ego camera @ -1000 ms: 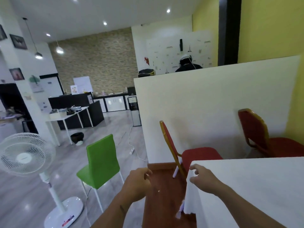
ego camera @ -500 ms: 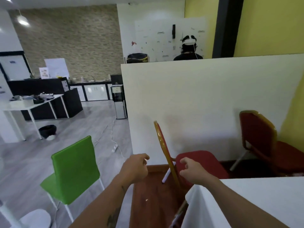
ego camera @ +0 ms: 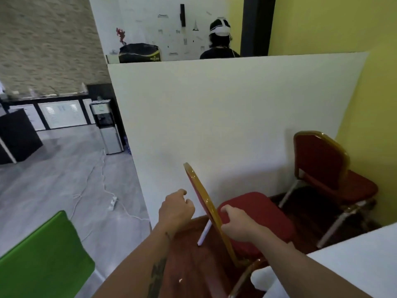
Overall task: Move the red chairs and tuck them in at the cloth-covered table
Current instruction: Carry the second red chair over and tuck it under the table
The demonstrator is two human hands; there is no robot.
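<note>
Two red chairs are seen: near chair (ego camera: 257,214) at 6 o'clock, far chair (ego camera: 322,166) at 3. Left hand (ego camera: 175,209) is loosely curled on nothing beside the backrest; right hand (ego camera: 236,224) is curled at its frame, contact can't be told.

**No readable text anywhere**

Honestly nothing legible here. The black bag (ego camera: 139,53) on the far side of the white partition (ego camera: 225,117) has a small yellowish mark, too blurry to read. The papers on the far wall (ego camera: 163,24) are just smudges.

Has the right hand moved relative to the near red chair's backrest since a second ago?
Yes. The right hand has gone forward from the cloth-covered table corner to the near red chair, now at its backrest's seat side; whether it grips is unclear.
</note>
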